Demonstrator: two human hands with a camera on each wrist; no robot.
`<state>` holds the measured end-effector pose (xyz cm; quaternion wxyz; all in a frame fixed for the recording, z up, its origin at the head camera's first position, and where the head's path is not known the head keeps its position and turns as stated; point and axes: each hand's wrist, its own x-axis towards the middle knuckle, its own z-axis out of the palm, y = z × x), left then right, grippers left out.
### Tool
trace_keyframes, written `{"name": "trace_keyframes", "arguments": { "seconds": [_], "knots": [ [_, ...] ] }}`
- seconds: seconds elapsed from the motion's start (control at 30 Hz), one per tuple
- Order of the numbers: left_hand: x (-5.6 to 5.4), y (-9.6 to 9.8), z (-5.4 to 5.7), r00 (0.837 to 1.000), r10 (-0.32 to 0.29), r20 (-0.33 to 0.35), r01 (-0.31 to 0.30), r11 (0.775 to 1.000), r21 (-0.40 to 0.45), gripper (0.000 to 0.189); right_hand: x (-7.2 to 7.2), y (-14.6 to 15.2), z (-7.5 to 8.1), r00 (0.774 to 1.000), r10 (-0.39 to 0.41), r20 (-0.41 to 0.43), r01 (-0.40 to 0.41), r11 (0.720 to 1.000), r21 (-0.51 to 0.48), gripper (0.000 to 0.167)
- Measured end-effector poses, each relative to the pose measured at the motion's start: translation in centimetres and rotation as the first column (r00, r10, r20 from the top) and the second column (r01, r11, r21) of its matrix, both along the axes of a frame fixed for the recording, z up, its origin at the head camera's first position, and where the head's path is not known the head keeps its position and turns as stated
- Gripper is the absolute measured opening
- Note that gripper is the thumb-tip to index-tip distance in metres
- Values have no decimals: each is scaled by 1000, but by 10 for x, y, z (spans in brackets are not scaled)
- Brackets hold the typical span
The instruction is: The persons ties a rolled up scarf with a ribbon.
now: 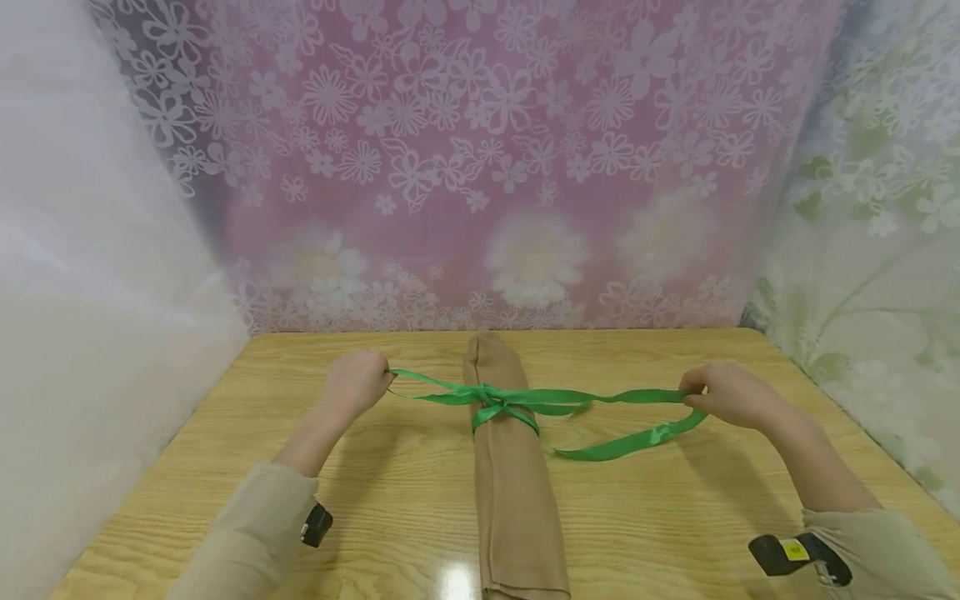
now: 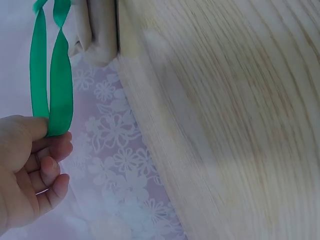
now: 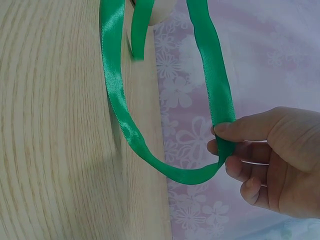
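A rolled brown cloth point(image 1: 517, 500) lies lengthwise on the wooden table, with a green ribbon point(image 1: 491, 408) wrapped round it and knotted on top. To the left, my left hand point(image 1: 358, 385) pinches a loop of the ribbon; in the left wrist view its thumb and index finger close on the loop's end point(image 2: 61, 107). Over on the right, my right hand point(image 1: 731, 396) pinches another stretch of ribbon, whose long tail point(image 1: 615, 448) curves down and back toward the cloth. Both stretches run nearly taut from the knot. A short ribbon end point(image 3: 139, 35) hangs beside the cloth.
The wooden table point(image 1: 397, 517) reaches back to a pink flowered curtain point(image 1: 480, 167). Pale sheeting point(image 1: 97, 292) stands at the left and a floral sheet point(image 1: 877, 275) at the right. Black cameras sit on both wrists.
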<state>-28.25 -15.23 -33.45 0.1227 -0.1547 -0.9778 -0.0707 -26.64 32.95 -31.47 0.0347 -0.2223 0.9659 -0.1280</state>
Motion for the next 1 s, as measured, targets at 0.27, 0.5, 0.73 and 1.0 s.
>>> {"name": "trace_keyframes", "arguments": {
  "seconds": [0.27, 0.5, 0.73, 1.0],
  "knots": [
    [-3, -14, 2, 1000, 23, -15, -23, 1000, 4, 17, 0, 0, 0, 1000, -10, -7, 10, 1000, 9, 10],
    [-3, -24, 6, 998, 64, 21, -64, 998, -6, 17, -1, -1, -1, 999, -41, 19, 41, 999, -7, 12],
    [-1, -35, 6, 998, 49, 39, -49, 999, 3, 16, -1, 2, -3, 995, -53, 82, 58, 996, -64, 16],
    [1, -45, 7, 996, 66, 60, -65, 998, -7, 21, -1, 3, -3, 996, -44, 74, 49, 996, -69, 12]
  ]
}}
